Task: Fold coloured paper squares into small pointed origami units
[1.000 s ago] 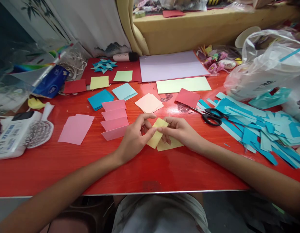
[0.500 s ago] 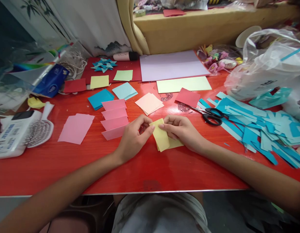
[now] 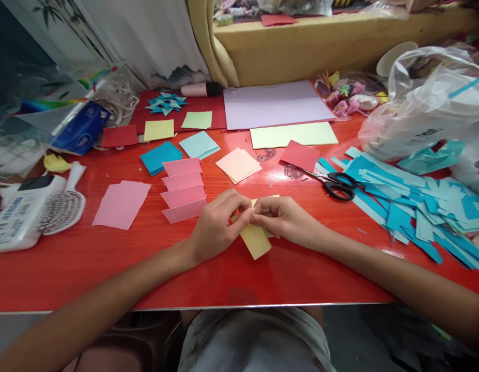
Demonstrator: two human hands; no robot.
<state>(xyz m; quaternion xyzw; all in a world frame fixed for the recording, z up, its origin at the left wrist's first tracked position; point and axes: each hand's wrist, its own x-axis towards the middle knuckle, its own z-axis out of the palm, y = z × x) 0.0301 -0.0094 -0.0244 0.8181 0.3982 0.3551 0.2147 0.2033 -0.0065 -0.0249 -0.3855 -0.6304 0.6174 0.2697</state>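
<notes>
A folded yellow paper (image 3: 256,241) lies on the red table (image 3: 107,263) near its front edge. My left hand (image 3: 218,226) and my right hand (image 3: 283,217) meet over its top edge, fingertips pinched together on it. Both hands have curled fingers closed on the paper. A second yellow piece shows just behind my right hand's fingers. Folded pink papers (image 3: 183,189) lie in a row just left of my left hand.
Black-handled scissors (image 3: 336,185) lie right of my hands, beside a heap of blue paper strips (image 3: 417,206). Stacks of blue (image 3: 160,156), peach (image 3: 238,165) and red (image 3: 300,155) squares sit behind. A pink sheet (image 3: 121,204), calculator (image 3: 18,217) and plastic bag (image 3: 425,103) flank the table.
Both hands have drawn closer together and slightly toward me. The yellow paper has been turned and folded, so its free end now points toward the table's front edge.
</notes>
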